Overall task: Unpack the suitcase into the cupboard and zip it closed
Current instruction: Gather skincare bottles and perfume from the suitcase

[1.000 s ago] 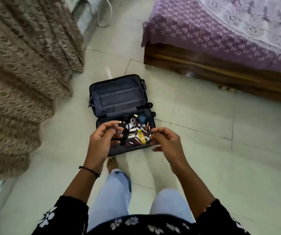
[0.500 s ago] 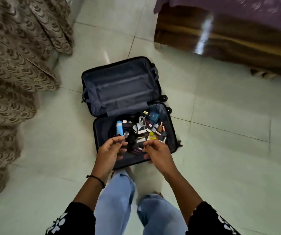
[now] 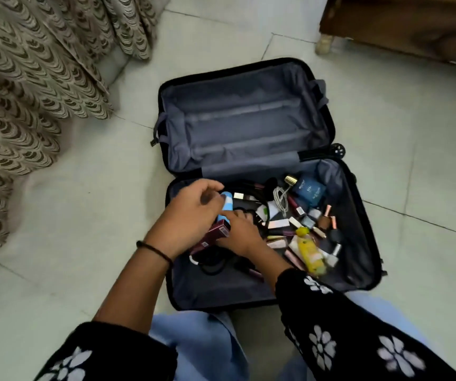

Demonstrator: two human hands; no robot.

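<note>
While the suitcase lies open on the floor, far half bare, near half heaped with cosmetics, the left hand curls round a light-blue tube by the suitcase's left wall, apparently to lift it out; the right hand digs just beside, fingertips buried, its grip impossible to tell. No cupboard shows.

A black hard-shell suitcase is laid open flat on the floor. In the far half only grey lining is seen. In the near half small cosmetics are heaped: a blue perfume box, a yellow bottle, a coiled white cable, a light blue tube and a maroon box.
</note>
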